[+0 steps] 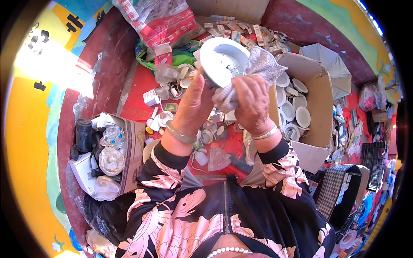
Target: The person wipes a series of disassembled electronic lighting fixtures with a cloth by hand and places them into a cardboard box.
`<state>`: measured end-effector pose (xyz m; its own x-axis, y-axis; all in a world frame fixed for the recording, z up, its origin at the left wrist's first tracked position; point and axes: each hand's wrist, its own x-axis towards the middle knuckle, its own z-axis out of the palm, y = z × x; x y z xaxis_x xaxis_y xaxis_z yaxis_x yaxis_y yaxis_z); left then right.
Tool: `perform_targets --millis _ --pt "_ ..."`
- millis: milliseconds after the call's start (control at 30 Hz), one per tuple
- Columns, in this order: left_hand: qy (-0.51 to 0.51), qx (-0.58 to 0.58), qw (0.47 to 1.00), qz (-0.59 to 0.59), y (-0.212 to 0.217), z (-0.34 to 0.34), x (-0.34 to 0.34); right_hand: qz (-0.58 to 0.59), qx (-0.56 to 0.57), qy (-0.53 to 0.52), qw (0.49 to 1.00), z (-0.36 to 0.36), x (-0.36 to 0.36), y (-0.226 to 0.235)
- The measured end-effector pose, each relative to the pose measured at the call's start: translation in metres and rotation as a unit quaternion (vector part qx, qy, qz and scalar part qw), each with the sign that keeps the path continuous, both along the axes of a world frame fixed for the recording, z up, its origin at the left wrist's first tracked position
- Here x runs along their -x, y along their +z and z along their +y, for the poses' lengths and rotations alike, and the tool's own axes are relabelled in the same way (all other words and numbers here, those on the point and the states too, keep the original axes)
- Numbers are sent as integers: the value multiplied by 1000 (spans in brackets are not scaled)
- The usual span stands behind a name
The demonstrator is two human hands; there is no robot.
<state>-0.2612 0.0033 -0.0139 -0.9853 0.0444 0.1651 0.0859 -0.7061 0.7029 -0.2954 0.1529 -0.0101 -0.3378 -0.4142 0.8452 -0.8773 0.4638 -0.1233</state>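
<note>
A round white downlight [223, 53] with a wide rim and small dots inside is held up in front of me, tilted. My left hand [195, 101] supports it from below at its left side, thumb raised along the edge; the other fingers are mostly hidden behind it. Bunched in my right hand [251, 101] is a grey cloth [266, 64], pressed against the lower right of the rim. That hand's fingers are closed round the cloth. A bracelet circles each wrist.
An open cardboard box [320, 99] of similar white round lights stands at the right. Another carton [134, 150] with wrapped parts is at the left. Small boxes [258, 36] and a red-and-white sack [161, 21] lie at the back. Loose lamp parts litter the red ground sheet [142, 88].
</note>
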Motion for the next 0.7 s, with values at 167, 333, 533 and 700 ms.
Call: perform_targets --millis 167,333,533,700 --pt "-7 -90 995 -43 5 -6 -5 20 -85 36 996 -7 -11 2" --pt "11 -111 994 -5 4 -17 -4 -56 -123 108 985 -5 -7 20" --pt "7 -79 996 -33 8 -20 -6 -499 441 355 656 33 8 41" --pt "-24 -32 999 -20 3 -9 -4 -443 429 173 768 46 12 45"
